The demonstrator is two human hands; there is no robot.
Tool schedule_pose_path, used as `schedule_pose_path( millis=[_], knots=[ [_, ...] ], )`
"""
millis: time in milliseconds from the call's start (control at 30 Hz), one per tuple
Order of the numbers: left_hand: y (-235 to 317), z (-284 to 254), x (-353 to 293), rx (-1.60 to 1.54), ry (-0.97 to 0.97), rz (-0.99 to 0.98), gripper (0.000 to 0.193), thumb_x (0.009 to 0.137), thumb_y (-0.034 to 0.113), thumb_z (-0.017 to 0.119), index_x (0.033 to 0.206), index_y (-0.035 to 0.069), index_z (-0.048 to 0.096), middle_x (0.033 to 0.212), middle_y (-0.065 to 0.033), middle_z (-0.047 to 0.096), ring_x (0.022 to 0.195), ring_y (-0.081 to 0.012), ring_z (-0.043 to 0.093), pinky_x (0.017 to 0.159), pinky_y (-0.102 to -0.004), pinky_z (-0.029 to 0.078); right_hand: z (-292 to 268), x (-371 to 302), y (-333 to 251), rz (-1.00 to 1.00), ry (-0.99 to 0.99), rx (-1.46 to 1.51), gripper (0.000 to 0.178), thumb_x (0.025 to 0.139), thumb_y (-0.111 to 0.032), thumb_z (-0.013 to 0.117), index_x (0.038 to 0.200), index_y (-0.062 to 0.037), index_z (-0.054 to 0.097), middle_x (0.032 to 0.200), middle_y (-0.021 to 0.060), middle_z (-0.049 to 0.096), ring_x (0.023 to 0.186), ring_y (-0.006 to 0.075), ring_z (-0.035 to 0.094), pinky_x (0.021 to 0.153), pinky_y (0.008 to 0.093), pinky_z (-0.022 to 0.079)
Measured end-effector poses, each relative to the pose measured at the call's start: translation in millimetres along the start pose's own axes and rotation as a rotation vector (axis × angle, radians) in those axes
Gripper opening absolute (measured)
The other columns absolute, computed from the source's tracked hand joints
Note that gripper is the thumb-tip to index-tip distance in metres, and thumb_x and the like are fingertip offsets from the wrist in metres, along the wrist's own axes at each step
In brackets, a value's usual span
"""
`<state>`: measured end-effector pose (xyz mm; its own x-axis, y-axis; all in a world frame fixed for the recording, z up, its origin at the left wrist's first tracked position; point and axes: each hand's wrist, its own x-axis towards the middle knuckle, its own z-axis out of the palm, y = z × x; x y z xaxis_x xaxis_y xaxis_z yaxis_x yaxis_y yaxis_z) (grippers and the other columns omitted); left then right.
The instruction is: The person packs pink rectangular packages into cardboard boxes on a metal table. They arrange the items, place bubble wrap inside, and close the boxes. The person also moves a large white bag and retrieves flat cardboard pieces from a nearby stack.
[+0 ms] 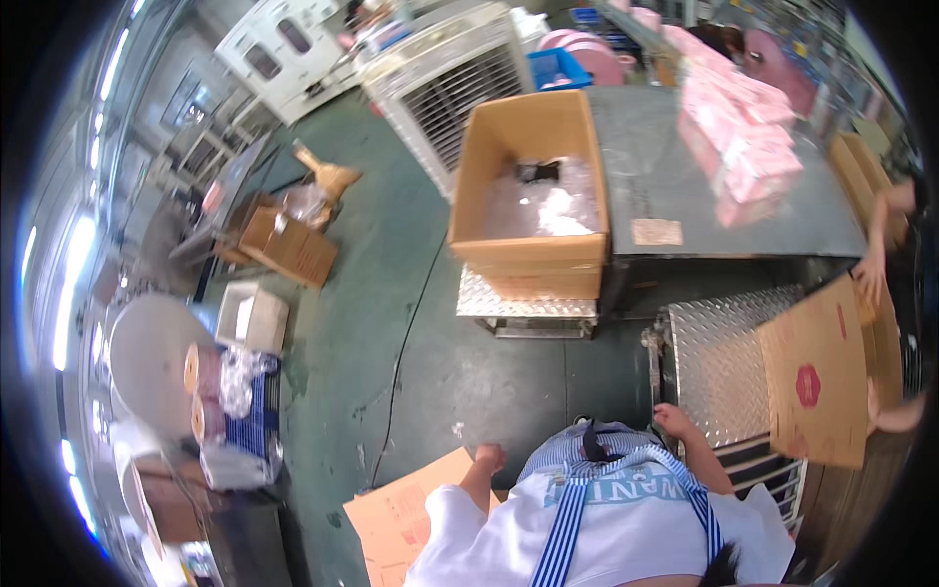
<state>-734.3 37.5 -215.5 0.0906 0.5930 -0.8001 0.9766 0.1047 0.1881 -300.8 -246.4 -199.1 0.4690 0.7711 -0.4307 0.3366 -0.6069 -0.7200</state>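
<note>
My left hand (491, 457) is curled closed beside the top corner of a flat brown cardboard sheet (406, 514). Whether its fingers grip anything is hidden. My right hand (671, 420) is loosely closed, with nothing visible in it, near the left edge of a diamond-plate metal platform (719, 362). Ahead of me an open carton (528, 252) stands on a low metal stand (528, 311), with clear plastic film (548, 205) inside. On the right, another person's hands (870, 276) are at a brown carton (812, 377) with a red mark.
A grey metal table (636, 157) holds pink wrapped packs (738, 137). A white slatted cooler unit (445, 88) stands behind the open carton. To the left are a blue crate (252, 411) with rolls, a white bin (251, 318) and a tilted carton (287, 245). A cable (396, 377) crosses the floor.
</note>
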Motion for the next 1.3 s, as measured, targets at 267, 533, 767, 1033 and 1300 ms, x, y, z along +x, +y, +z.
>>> schedule_pose_path(
  millis=[267, 533, 767, 1033, 1300],
  knots=[
    [15, -47, -15, -1.087, -0.107, -0.087, 0.022, 0.090, 0.024, 0.056, 0.103, 0.008, 0.061, 0.080, -0.0032, 0.064, 0.062, -0.0115, 0.059, 0.050, -0.0242, 0.045, 3, 171, -97, 0.007, -0.372, -0.701, 0.030, 0.079, -0.027, 0.062, 0.101, -0.0057, 0.064, 0.095, 0.0173, 0.067, 0.090, 0.0334, 0.065, 0.078, 0.0430, 0.052],
    [2, -140, 75, -0.613, 0.030, 0.166, 0.037, 0.090, 0.034, 0.057, 0.116, 0.008, 0.061, 0.099, -0.0082, 0.069, 0.088, -0.0169, 0.065, 0.074, -0.0311, 0.051, 134, 288, -384, -0.173, -0.684, -0.627, 0.042, 0.080, -0.030, 0.059, 0.114, -0.0056, 0.062, 0.112, 0.0177, 0.064, 0.106, 0.0341, 0.060, 0.090, 0.0430, 0.048],
    [-44, -240, 101, -0.643, 0.334, -0.049, 0.031, 0.087, 0.030, 0.055, 0.096, 0.004, 0.068, 0.079, -0.0093, 0.070, 0.069, -0.0205, 0.066, 0.062, -0.0356, 0.051, 308, 398, -616, -0.685, -1.062, -0.715, 0.044, 0.086, -0.034, 0.055, 0.118, -0.0048, 0.057, 0.117, 0.0178, 0.061, 0.107, 0.0359, 0.058, 0.087, 0.0477, 0.048],
    [-176, -303, 163, -0.795, 0.026, -0.341, 0.022, 0.085, 0.024, 0.056, 0.089, 0.005, 0.067, 0.073, -0.0057, 0.064, 0.064, -0.0198, 0.064, 0.056, -0.0326, 0.050, 425, 552, -714, -0.489, -0.717, -0.288, 0.038, 0.090, -0.028, 0.053, 0.124, -0.0106, 0.055, 0.116, 0.0139, 0.063, 0.105, 0.0308, 0.061, 0.088, 0.0406, 0.049],
    [-291, -590, 396, -0.987, -0.178, -0.158, 0.015, 0.084, 0.018, 0.057, 0.090, 0.007, 0.065, 0.070, -0.0042, 0.060, 0.062, -0.0198, 0.063, 0.051, -0.0333, 0.050, 344, 602, -450, 0.219, -0.526, -0.904, 0.027, 0.080, -0.023, 0.054, 0.090, -0.0026, 0.068, 0.096, 0.0203, 0.066, 0.083, 0.0322, 0.066, 0.073, 0.0449, 0.052]
  ],
)
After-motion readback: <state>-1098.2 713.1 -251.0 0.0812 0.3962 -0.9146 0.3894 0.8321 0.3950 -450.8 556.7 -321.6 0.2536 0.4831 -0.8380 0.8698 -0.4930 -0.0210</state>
